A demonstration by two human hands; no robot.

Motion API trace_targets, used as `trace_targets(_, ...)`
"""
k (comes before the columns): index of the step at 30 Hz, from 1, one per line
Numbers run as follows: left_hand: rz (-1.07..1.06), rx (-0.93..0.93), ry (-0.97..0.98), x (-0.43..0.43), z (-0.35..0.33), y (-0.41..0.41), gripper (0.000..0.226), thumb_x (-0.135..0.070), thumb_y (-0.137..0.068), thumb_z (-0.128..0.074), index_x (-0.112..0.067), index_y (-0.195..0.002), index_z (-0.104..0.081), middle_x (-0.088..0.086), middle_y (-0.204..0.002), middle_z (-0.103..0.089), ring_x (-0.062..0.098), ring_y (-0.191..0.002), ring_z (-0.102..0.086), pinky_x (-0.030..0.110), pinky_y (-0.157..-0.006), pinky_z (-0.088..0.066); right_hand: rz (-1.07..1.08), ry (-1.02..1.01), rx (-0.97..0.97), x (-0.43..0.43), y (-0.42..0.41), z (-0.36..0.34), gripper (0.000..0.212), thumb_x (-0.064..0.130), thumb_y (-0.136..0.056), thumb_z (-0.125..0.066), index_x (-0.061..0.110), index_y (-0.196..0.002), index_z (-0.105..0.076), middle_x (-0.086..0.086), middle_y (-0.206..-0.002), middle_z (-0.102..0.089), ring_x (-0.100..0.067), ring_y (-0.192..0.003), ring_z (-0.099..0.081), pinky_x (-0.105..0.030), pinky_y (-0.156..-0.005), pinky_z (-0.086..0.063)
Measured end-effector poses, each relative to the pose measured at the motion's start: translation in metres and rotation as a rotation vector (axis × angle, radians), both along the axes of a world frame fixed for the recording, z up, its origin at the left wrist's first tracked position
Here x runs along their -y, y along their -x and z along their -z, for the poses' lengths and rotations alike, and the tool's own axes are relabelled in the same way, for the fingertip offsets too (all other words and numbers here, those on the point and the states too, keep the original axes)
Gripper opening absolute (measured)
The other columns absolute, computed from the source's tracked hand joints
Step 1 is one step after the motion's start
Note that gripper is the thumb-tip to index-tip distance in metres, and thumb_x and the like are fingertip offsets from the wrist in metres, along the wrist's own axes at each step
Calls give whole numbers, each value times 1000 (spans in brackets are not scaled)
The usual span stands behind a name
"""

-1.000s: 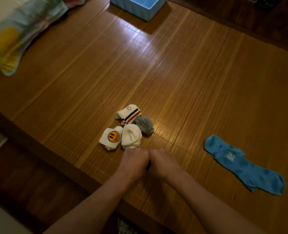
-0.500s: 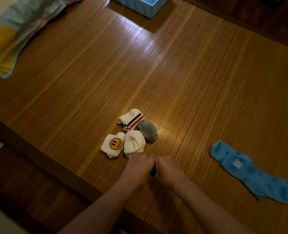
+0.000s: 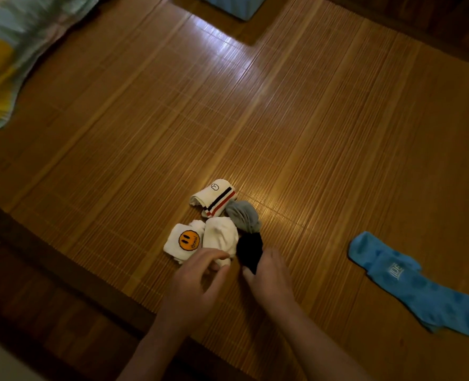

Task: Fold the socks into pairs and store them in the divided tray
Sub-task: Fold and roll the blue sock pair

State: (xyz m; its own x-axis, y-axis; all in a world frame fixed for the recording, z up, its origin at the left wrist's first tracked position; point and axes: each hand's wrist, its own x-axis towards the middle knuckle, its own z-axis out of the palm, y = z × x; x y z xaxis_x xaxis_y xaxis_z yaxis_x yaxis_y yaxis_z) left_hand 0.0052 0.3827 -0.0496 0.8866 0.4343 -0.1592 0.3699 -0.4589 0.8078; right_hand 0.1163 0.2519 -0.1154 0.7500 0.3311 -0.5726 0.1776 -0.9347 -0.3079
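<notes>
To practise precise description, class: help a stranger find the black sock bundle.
On the bamboo mat, find the cluster of folded socks near the front edge. The black sock bundle sits at its near right, touching the right hand. Its neighbours are white or grey.

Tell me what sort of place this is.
Likely a bedroom: a bamboo mat over a wooden frame, a pillow at its far-left corner, folded socks on the mat.

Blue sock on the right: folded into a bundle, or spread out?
Spread out. The blue sock lies full length and flat on the bamboo mat, apart from the cluster of rolled bundles.
</notes>
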Motion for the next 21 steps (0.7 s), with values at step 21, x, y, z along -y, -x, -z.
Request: trace_targets(21, 186, -105, 57, 40, 8, -24, 23, -24, -102, -57, -27, -123, -66, -22, -111, -64, -9, -106, -58, 9, -88, -47, 259, -169, 185, 123, -30, 2, 66, 69, -90, -47, 25, -138, -48, 9, -127, -49, -5, -113, -46, -34, -100, -45)
